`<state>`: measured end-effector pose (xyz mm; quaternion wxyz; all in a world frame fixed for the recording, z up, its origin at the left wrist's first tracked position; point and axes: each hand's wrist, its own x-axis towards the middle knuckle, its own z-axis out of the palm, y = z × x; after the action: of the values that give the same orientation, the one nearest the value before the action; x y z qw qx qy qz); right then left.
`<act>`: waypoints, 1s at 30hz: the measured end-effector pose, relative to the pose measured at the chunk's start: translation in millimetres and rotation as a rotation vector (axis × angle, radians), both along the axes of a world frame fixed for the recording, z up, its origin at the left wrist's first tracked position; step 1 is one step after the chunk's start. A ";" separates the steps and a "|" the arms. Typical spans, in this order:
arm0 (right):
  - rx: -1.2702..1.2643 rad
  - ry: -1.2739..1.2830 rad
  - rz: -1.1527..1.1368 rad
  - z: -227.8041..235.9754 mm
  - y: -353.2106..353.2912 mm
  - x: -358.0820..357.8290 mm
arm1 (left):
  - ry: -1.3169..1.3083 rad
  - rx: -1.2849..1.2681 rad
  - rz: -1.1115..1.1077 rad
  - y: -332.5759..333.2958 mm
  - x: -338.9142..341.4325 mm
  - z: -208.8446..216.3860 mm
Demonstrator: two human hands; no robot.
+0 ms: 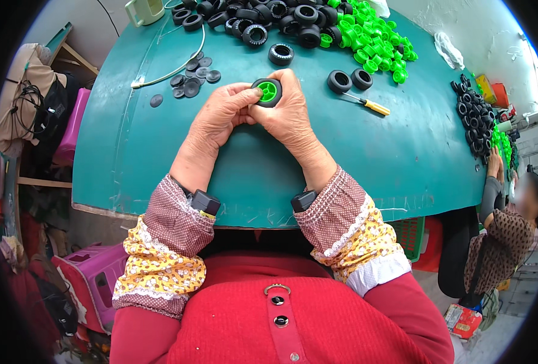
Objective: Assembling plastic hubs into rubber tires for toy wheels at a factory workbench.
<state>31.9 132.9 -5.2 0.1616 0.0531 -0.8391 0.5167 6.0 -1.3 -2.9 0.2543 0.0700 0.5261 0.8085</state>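
Between my two hands, above the green table [366, 164], is a small black toy tyre [277, 97] with a green wheel hub [268, 91] inside it. My left hand [223, 112] is closed on its left side, the thumb pressing at the hub. My right hand [288, 112] grips the tyre's right side, fingers curled over the top and thumb below. Just beyond my hands lies a single loose tyre [281, 54]. To their left are several flat black discs [191, 87]. Off to the right, two tyres [340, 81] rest by a screwdriver [375, 107] with a yellow handle.
A heap of black tyres [244, 15] and a pile of green hubs [375, 42] cover the far side. A pale cable tie [178, 77] curves at the left near a light green mug [144, 11]. At far right, another person [502, 242] works beside more tyres [472, 118].
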 end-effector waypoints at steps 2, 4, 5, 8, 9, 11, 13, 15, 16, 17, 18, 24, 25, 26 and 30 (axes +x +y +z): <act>0.066 0.007 -0.031 5.8 -0.3 4.1 | 0.012 0.017 0.037 1.2 1.5 -0.4; -0.082 -0.059 0.123 15.7 2.2 6.6 | 0.029 -0.066 0.031 -8.0 -3.0 -1.6; -0.229 -0.124 0.278 19.1 3.5 7.6 | 0.075 -0.049 0.029 -11.7 -6.0 -1.3; -0.184 -0.112 0.352 21.6 6.3 5.1 | 0.071 -0.011 -0.045 -19.9 -8.0 4.2; -0.185 -0.114 0.353 18.2 5.3 4.8 | 0.051 -0.011 -0.029 -16.2 -9.7 3.5; 0.082 0.070 0.079 8.3 1.2 4.1 | 0.039 0.005 -0.033 -7.7 -4.7 2.9; 0.138 0.068 0.033 10.3 -1.4 6.6 | 0.029 0.039 -0.066 -1.8 -1.8 5.4; 0.194 0.067 -0.012 10.5 -3.2 7.9 | 0.059 0.012 -0.094 -8.2 -7.1 0.8; 0.054 -0.007 0.116 10.3 -3.2 8.2 | 0.092 -0.013 -0.123 -11.9 -9.0 -0.8; -0.087 -0.081 0.242 10.3 -3.1 8.2 | 0.091 -0.013 -0.121 -14.9 -10.4 -1.7; -0.086 -0.084 0.244 11.2 -2.2 8.0 | 0.090 0.024 -0.178 -16.9 -10.9 -0.7; 0.240 0.230 0.038 0.8 -1.7 3.3 | -0.015 0.106 -0.123 -1.4 -3.4 -2.1; 0.239 0.209 0.004 0.6 -2.7 3.4 | -0.027 0.122 -0.100 -0.6 -2.3 -5.0; 0.238 0.188 -0.029 0.6 -3.4 3.3 | -0.039 0.137 -0.077 -1.0 -1.1 -6.2; 0.037 0.048 0.185 9.2 1.5 5.8 | 0.036 0.083 -0.137 -12.7 -9.2 -3.7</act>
<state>37.6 134.5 3.9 0.1324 0.1458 -0.8359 0.5123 -3.2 -14.0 -6.6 0.2965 0.1307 0.4906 0.8089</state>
